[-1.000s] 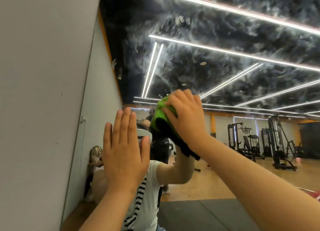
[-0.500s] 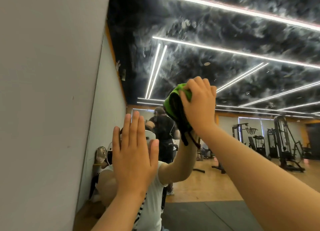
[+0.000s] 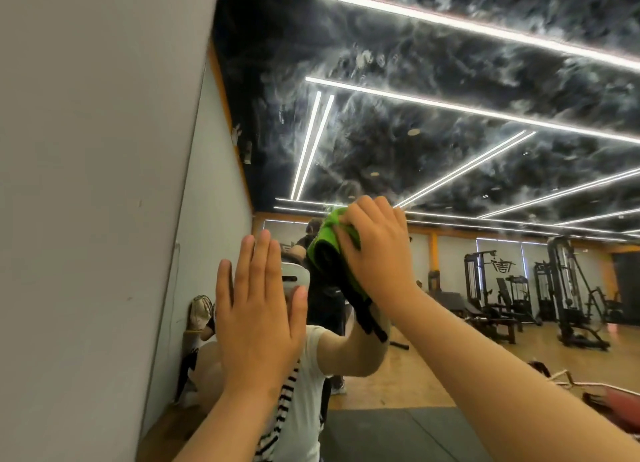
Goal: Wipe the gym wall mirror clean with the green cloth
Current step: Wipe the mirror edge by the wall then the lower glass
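The wall mirror (image 3: 450, 150) is hazy with swirling white smears across its upper part. The green cloth (image 3: 332, 240), bunched and dark underneath, is pressed against the glass.

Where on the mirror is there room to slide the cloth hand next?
Plenty of bare, smeary mirror lies above both hands, and to the right of the right hand holding the green cloth. It is crowded between that hand and the flat left hand, near the grey wall.
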A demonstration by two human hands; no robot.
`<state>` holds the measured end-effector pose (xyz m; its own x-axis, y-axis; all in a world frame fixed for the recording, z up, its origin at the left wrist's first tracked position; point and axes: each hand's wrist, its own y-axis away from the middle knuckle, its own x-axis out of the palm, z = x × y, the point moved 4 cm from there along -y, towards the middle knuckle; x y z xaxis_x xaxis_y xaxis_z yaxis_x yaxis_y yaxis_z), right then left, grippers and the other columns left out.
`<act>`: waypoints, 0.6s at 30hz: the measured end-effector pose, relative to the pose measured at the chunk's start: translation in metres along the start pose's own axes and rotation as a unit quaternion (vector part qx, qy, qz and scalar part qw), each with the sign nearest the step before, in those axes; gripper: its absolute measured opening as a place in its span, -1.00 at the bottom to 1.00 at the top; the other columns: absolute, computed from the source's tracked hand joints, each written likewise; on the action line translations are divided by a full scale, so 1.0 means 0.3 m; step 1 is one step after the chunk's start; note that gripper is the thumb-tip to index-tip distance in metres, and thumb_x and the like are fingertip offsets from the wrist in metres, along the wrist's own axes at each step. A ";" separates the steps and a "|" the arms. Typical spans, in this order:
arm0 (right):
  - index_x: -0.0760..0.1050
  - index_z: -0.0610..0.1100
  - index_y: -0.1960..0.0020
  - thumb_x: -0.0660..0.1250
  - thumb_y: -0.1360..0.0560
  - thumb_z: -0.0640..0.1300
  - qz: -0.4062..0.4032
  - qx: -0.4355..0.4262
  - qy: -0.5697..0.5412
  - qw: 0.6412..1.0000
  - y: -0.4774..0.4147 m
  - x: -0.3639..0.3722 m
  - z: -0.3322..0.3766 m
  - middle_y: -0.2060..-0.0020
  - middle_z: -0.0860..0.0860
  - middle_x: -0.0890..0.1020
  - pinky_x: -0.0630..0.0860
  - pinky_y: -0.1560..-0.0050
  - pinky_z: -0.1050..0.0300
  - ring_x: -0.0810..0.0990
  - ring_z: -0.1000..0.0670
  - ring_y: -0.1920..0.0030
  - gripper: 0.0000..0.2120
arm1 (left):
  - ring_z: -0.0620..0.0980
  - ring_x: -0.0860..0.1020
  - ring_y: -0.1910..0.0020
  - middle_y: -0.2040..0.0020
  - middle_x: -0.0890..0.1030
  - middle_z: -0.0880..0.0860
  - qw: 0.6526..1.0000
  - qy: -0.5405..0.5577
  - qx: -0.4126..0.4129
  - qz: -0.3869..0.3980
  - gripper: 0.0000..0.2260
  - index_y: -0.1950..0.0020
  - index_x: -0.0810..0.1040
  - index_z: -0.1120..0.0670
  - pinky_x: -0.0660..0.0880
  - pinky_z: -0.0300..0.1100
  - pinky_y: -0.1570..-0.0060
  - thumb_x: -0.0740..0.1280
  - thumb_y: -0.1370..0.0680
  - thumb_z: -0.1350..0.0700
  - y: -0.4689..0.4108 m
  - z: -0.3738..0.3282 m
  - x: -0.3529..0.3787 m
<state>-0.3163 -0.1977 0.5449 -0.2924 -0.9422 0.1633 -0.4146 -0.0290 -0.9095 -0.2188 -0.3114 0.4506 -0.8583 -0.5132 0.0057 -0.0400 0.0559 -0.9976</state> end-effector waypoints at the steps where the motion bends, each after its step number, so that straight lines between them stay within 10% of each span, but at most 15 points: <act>1: 0.49 -0.17 0.16 0.22 -0.52 -0.12 0.011 -0.020 0.006 1.000 0.005 -0.009 -0.010 0.22 -0.05 0.54 0.22 0.10 0.10 0.38 -0.01 0.16 -0.84 | 0.10 0.15 -0.58 -0.58 0.24 0.15 1.000 -0.001 0.000 0.002 -0.43 -0.57 0.21 0.20 0.05 0.11 -0.52 -0.05 -0.67 -0.12 0.001 -0.003 -0.003; 7: 0.49 -0.18 0.18 0.33 -0.48 -0.17 -0.033 0.099 0.033 0.994 -0.104 -0.013 -0.085 0.26 -0.06 0.52 0.26 0.07 0.02 0.46 -0.12 0.20 -0.90 | 0.09 0.15 -0.58 -0.59 0.22 0.14 1.000 -0.003 0.001 0.002 -0.43 -0.58 0.18 0.18 0.00 0.07 -0.54 -0.02 -0.66 -0.12 -0.003 0.000 -0.003; 13: 0.52 -0.17 0.16 0.24 -0.54 -0.08 0.009 -0.030 0.036 0.999 0.008 -0.034 -0.038 0.22 -0.05 0.56 0.27 0.06 0.05 0.46 -0.08 0.18 -0.81 | 0.09 0.13 -0.59 -0.59 0.22 0.13 1.000 -0.011 -0.002 0.010 -0.43 -0.59 0.16 0.18 0.02 0.10 -0.53 -0.02 -0.66 -0.12 0.002 -0.006 -0.011; 18: 0.48 -0.18 0.17 0.31 -0.52 -0.12 -0.022 0.126 0.073 0.989 -0.035 -0.091 -0.210 0.24 -0.05 0.50 0.09 0.08 0.13 0.48 -0.15 0.17 -0.86 | 0.11 0.15 -0.58 -0.58 0.23 0.14 1.000 -0.013 0.001 -0.003 -0.42 -0.58 0.16 0.18 0.03 0.12 -0.53 0.01 -0.65 -0.12 0.002 -0.007 -0.006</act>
<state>-0.3582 -0.1506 0.5741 -0.4075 -0.8805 0.2424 -0.2074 -0.1692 -0.9635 -0.2184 -0.3084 0.4501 -0.8443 -0.5358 0.0092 -0.0429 0.0506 -0.9978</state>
